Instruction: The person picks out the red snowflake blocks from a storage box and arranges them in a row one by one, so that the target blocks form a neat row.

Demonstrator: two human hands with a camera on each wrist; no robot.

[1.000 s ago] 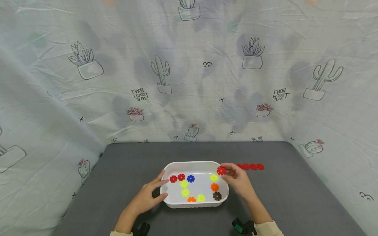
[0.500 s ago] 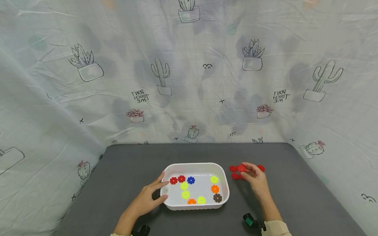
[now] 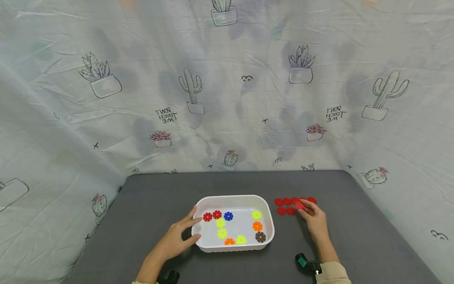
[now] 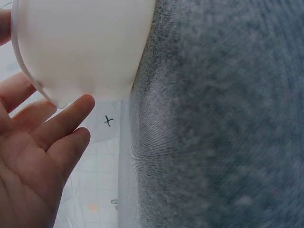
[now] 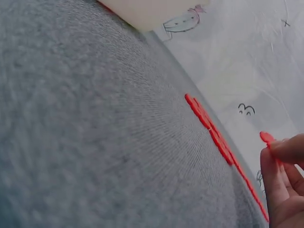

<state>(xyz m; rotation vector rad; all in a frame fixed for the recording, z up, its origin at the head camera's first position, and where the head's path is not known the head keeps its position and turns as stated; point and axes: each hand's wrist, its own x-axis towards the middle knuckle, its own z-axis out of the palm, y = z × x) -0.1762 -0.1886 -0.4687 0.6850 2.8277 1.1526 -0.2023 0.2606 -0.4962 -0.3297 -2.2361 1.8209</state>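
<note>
My right hand point(image 3: 317, 223) pinches a red notched plastic disc point(image 3: 299, 205) between thumb and fingertips. In the right wrist view this disc point(image 5: 267, 137) is held above the table. Beneath and beside it lie red discs point(image 3: 281, 211) in two rows, partly hidden by the fingers. A white tray point(image 3: 234, 248) stands left of them. My left hand point(image 3: 174, 238) rests on the tray's left end, thumb and fingers spread and fairly straight. From the left wrist, fingers point(image 4: 71, 118) touch the tray wall point(image 4: 85, 52), some reaching past its rim.
Inside the tray lie two red discs point(image 3: 217, 214), a blue disc point(image 3: 228, 216), several yellow-green discs point(image 3: 222, 233), orange discs point(image 3: 257, 226) and a brown disc point(image 3: 260, 236). A grey cloth table point(image 3: 159, 197) bears everything; a patterned white curtain point(image 3: 248, 118) hangs behind.
My right hand has carried a red disc from the tray's right end to the red discs on the table, then further right along them. A second row shows there. The left hand stays put.
</note>
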